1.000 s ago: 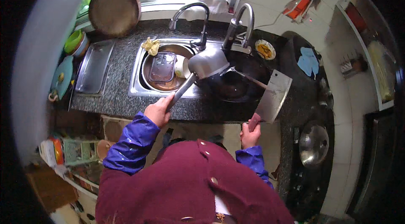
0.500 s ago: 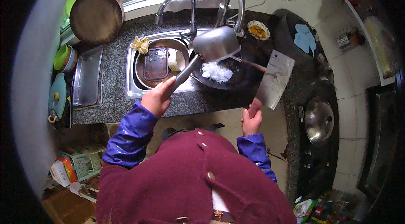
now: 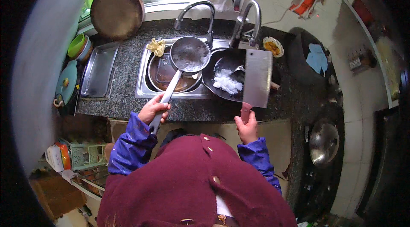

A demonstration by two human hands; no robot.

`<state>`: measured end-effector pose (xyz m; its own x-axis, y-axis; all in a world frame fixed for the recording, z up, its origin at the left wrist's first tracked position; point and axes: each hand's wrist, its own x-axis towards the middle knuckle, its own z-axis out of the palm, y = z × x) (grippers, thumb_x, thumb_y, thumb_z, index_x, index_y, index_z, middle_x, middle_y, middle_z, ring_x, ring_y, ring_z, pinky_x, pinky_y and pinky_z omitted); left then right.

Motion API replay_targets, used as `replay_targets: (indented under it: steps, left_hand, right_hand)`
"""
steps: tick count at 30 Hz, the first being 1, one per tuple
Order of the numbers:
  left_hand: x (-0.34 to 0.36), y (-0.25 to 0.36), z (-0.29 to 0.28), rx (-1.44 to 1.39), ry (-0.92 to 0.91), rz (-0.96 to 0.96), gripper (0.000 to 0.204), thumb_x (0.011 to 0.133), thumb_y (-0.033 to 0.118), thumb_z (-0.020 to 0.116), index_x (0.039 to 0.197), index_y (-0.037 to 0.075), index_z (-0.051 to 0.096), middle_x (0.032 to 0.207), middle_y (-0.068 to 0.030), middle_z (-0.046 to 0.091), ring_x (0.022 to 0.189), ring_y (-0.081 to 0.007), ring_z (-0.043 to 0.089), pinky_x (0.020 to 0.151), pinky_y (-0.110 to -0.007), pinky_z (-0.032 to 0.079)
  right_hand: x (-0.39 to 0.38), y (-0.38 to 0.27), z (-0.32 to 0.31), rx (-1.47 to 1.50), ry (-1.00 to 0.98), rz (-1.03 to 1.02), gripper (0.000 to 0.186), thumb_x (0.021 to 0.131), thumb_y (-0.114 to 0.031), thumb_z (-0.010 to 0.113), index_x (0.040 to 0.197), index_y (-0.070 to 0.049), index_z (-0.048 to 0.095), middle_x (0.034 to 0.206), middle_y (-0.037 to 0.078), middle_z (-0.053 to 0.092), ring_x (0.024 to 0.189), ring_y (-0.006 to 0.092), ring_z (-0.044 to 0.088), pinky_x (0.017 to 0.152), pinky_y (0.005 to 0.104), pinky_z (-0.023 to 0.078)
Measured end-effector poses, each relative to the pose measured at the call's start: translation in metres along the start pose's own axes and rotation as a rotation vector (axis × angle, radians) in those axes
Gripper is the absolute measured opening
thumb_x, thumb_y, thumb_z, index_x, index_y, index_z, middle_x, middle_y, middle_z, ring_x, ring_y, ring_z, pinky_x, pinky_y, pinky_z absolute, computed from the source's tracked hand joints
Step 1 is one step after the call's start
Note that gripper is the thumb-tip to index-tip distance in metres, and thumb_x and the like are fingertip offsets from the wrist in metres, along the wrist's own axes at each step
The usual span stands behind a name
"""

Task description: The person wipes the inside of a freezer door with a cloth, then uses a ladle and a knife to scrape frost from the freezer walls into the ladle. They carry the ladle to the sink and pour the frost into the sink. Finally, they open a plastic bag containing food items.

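Note:
My left hand (image 3: 154,111) is closed around the handle of a small saucepan (image 3: 188,49), held above the sink (image 3: 139,89) with its mouth facing up and some whitish residue inside. In my right hand (image 3: 247,129) is a cleaver (image 3: 257,77), gripped by its pinkish handle, blade pointing away from me. The blade hangs over a black wok (image 3: 208,82) and hides part of it. A loose white lumpy mass (image 3: 227,82) lies in the wok, with a metal utensil's end beside it. Below the saucepan, a round metal basin (image 3: 151,72) in the sink holds a dark rectangular container in brownish water.
Two faucets (image 3: 210,30) rise behind the sink. A crumpled yellowish cloth (image 3: 156,47) lies on its rim. To the left are a metal tray (image 3: 99,71) and a large round pan (image 3: 117,13). At right stand a plate of yellow food (image 3: 273,46) and a domed metal lid (image 3: 323,142).
The saucepan has moved from above the wok to the left and turned from tipped over to mouth up. The cleaver has swung upright over the wok. The view has shifted slightly.

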<state>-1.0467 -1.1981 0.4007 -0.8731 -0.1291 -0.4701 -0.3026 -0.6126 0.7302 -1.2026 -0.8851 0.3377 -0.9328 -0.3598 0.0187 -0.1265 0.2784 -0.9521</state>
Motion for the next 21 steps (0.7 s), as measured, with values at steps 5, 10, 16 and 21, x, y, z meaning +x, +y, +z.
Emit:
replay_targets:
  steps: [5,10,16,21]
  left_hand:
    - [0.006,0.012,-0.048,-0.082,0.079,0.115,0.048,0.083,0.005,0.048,0.127,0.012,0.03,0.08,-0.0061,0.051,0.054,-0.0124,0.049,0.043,-0.025,0.043]
    - [-0.005,0.046,-0.084,-0.037,0.161,0.227,0.054,0.083,0.005,0.05,0.13,0.008,0.024,0.08,-0.0062,0.051,0.053,-0.0121,0.051,0.043,-0.025,0.045]
    - [-0.014,0.08,-0.126,0.076,0.179,0.19,0.058,0.081,0.008,0.054,0.13,0.009,0.025,0.081,-0.0043,0.052,0.051,-0.0091,0.049,0.039,-0.021,0.042]
    - [0.007,0.102,-0.155,0.128,0.039,0.033,0.057,0.08,0.009,0.056,0.13,0.01,0.027,0.081,-0.0028,0.053,0.051,-0.0079,0.049,0.039,-0.021,0.043]
  right_hand:
    - [0.011,-0.024,0.047,-0.115,-0.334,-0.055,0.032,0.076,-0.016,0.065,0.101,-0.003,0.05,0.069,0.004,0.054,0.051,0.0093,0.052,0.044,0.0241,0.041]
    - [0.03,-0.047,0.109,-0.278,-0.335,0.074,0.042,0.073,-0.03,0.065,0.102,-0.003,0.052,0.079,0.018,0.063,0.073,0.0292,0.063,0.066,0.0379,0.048]
    - [0.106,-0.088,0.145,-0.666,-0.037,0.023,0.045,0.079,-0.023,0.057,0.115,-0.003,0.038,0.092,0.025,0.058,0.085,0.0422,0.057,0.073,0.0507,0.044]
    - [0.143,-0.064,0.133,-1.144,-0.097,-0.004,0.037,0.08,-0.019,0.054,0.115,-0.012,0.044,0.09,0.018,0.061,0.08,0.0377,0.06,0.069,0.0479,0.047]
